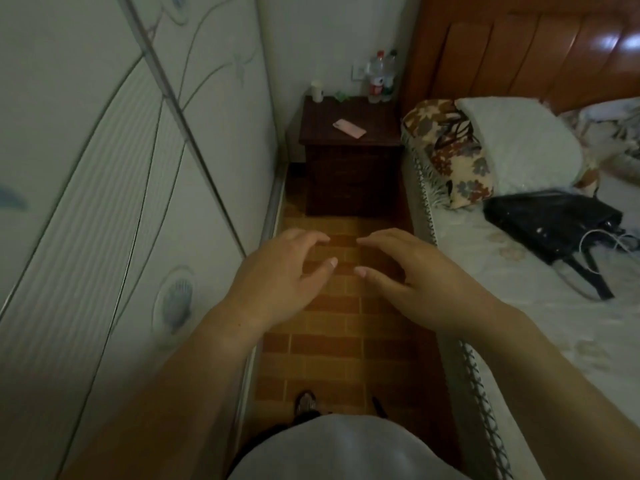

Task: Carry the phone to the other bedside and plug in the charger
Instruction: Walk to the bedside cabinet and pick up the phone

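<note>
Hands (pixel 341 268) empty; phone (pixel 349 128) on nightstand (pixel 349 174) (ahead).

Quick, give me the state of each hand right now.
Left hand: open, fingers loosely curled, holding nothing.
Right hand: open, fingers loosely curled, holding nothing.
The pink phone lies untouched on the nightstand ahead.

I see a dark nightstand (pixel 349 147) carrying a pink phone (pixel 349 128), white cup (pixel 316 90), two bottles (pixel 381 77). Bed (pixel 519 306) carries pillows (pixel 519 143), black bag (pixel 554 220).
</note>
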`<state>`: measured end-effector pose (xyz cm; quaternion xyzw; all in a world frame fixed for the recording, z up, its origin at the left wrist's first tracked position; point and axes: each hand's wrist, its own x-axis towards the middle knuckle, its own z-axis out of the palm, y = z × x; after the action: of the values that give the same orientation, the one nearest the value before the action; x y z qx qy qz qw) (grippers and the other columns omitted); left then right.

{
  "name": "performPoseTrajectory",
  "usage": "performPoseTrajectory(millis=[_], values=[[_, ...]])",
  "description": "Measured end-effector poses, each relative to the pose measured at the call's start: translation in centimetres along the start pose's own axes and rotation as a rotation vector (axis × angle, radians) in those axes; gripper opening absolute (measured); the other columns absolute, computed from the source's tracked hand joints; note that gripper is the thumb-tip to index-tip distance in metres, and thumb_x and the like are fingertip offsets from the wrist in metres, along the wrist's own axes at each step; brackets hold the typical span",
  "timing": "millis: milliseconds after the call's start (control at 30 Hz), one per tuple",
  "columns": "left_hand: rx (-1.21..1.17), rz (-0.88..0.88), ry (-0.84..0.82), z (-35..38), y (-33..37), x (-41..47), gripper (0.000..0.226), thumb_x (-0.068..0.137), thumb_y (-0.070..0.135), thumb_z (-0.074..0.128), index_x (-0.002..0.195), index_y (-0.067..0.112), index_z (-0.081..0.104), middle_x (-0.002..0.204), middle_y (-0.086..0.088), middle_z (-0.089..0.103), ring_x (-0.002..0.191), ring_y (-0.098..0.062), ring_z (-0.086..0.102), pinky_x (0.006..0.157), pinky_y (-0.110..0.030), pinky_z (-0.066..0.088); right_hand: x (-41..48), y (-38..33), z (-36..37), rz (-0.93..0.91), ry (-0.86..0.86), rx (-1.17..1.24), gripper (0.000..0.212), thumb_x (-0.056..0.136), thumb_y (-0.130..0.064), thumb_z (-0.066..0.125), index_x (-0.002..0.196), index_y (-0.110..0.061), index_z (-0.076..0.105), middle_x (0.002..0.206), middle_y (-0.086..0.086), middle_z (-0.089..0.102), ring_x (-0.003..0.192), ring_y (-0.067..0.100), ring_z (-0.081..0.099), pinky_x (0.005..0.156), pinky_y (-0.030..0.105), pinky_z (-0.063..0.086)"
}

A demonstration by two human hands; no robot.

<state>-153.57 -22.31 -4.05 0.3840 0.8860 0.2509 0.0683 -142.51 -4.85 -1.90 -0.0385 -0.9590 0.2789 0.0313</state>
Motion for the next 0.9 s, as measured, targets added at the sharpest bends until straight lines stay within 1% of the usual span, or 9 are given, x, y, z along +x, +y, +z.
performPoseTrajectory(millis=[67,200,300,400,500,567,733,833,900], values=[[0.015,0.033,-0.006,-1.0,-1.3,4.6,0.046,0.084,0.057,0.039,0.123,0.035,0.047,0.126,0.008,0.054,0.097,-0.007,0.054,0.075,-0.027,0.041,3.7,1.4,-0.9,0.024,0.042,0.007,0.056,0.084,-0.059,0.040,0.132,-0.030,0.042,0.135,-0.009,0.045,0.105,-0.003,0.039,0.077,0.017,0.037],[0.005,0.068,-0.048,-1.1,-2.9,12.8,0.046,0.084,0.057,0.040,0.124,0.034,0.047,0.127,0.008,0.053,0.100,-0.007,0.054,0.080,-0.029,0.045,9.7,4.9,-2.3,0.056,0.071,0.006,0.052,0.086,-0.056,0.044,0.131,-0.030,0.044,0.133,-0.008,0.047,0.105,-0.002,0.041,0.076,0.014,0.037],[0.000,0.104,-0.078,-0.5,-3.7,18.7,0.045,0.084,0.056,0.041,0.123,0.035,0.047,0.127,0.008,0.053,0.100,-0.003,0.050,0.076,-0.024,0.039,14.0,8.1,-3.6,0.075,0.085,-0.011,0.051,0.086,-0.055,0.045,0.130,-0.029,0.045,0.130,-0.008,0.048,0.100,-0.007,0.037,0.074,0.005,0.030],[-0.007,0.115,-0.075,-0.1,-4.6,25.3,0.046,0.084,0.057,0.040,0.123,0.036,0.047,0.126,0.009,0.052,0.092,-0.002,0.050,0.067,-0.020,0.038,19.2,12.0,-5.2,0.079,0.091,-0.029,0.052,0.086,-0.056,0.045,0.130,-0.029,0.045,0.130,-0.009,0.048,0.099,-0.007,0.037,0.072,0.002,0.029],[-0.009,0.112,-0.047,0.3,-5.4,32.1,0.047,0.083,0.056,0.041,0.123,0.034,0.048,0.126,0.007,0.053,0.101,-0.008,0.053,0.073,-0.024,0.039,24.7,15.8,-7.0,0.071,0.092,-0.036,0.053,0.085,-0.057,0.043,0.131,-0.029,0.044,0.133,-0.008,0.047,0.104,-0.003,0.042,0.072,0.006,0.032],[-0.016,0.087,-0.036,0.5,-5.7,36.7,0.044,0.084,0.054,0.043,0.123,0.033,0.048,0.126,0.006,0.053,0.102,-0.009,0.053,0.075,-0.025,0.039,28.4,18.4,-8.4,0.070,0.095,-0.028,0.053,0.086,-0.056,0.043,0.131,-0.029,0.043,0.133,-0.008,0.047,0.108,0.001,0.044,0.075,0.008,0.033],[0.018,0.017,-0.023,1.6,-6.9,47.1,0.043,0.085,0.053,0.045,0.123,0.032,0.049,0.128,0.004,0.052,0.108,-0.013,0.052,0.078,-0.027,0.039,37.4,24.4,-11.8,0.051,0.095,-0.016,0.053,0.086,-0.056,0.044,0.131,-0.028,0.044,0.131,-0.009,0.047,0.111,0.000,0.042,0.075,0.004,0.031],[0.009,-0.036,-0.044,2.2,-8.6,51.4,0.042,0.085,0.051,0.045,0.122,0.031,0.049,0.128,0.003,0.052,0.105,-0.014,0.054,0.080,-0.031,0.046,42.3,26.9,-12.3,0.047,0.047,0.006,0.051,0.087,-0.052,0.047,0.131,-0.025,0.044,0.133,-0.006,0.047,0.116,0.008,0.045,0.085,0.013,0.032],[0.032,-0.067,-0.070,2.2,-10.1,54.2,0.043,0.086,0.051,0.045,0.123,0.031,0.049,0.128,0.003,0.051,0.094,-0.012,0.057,0.077,-0.034,0.049,45.8,28.2,-12.4,0.037,0.022,0.024,0.051,0.088,-0.051,0.048,0.131,-0.024,0.044,0.133,-0.005,0.047,0.117,0.009,0.045,0.088,0.019,0.035]])
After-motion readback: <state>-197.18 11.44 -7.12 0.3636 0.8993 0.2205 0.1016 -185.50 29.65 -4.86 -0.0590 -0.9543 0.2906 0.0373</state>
